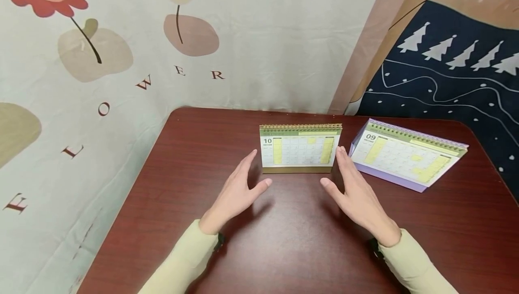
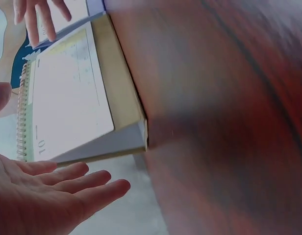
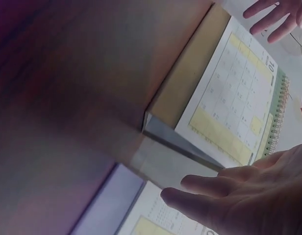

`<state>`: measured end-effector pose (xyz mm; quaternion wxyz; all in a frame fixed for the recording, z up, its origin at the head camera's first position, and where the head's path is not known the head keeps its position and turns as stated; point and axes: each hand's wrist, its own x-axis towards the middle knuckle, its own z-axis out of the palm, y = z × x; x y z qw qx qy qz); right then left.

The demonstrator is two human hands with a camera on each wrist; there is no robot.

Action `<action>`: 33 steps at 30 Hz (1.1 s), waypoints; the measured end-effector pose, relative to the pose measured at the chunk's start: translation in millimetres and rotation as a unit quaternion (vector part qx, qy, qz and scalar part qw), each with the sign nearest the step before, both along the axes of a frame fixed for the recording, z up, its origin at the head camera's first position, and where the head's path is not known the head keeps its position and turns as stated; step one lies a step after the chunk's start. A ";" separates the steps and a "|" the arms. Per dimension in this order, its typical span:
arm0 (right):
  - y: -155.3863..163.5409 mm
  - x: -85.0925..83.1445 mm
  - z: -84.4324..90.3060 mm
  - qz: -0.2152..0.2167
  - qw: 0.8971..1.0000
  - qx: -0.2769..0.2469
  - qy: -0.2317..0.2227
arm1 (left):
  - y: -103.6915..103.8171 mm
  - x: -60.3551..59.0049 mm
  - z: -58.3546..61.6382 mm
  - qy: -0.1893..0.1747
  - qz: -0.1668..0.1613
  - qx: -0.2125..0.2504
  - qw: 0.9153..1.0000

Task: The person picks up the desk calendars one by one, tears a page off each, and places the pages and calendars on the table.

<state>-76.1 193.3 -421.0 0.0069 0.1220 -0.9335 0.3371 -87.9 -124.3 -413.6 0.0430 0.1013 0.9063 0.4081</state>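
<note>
On the table (image 1: 170,204), both hands are open with fingers straight, palms facing each other. The left hand (image 1: 239,190) sits just beside the left end of the green calendar (image 1: 300,146); the right hand (image 1: 357,195) sits just beside its right end. Whether either hand touches the calendar cannot be told.

The green calendar stands upright near the table's far edge, long axis running left to right, its "10" page facing the person and its spiral binding on top. The grid print is too small to read.

To its right, the purple calendar (image 1: 405,154) shows "09", its long axis angled toward the far right. Both wrist views are blurred and show each calendar only in part.
</note>
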 end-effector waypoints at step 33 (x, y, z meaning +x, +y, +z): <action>-3.0 -11.6 -4.1 -0.010 0.996 -0.084 -0.006 | 6.8 -12.1 -14.7 -0.027 -0.028 0.109 0.993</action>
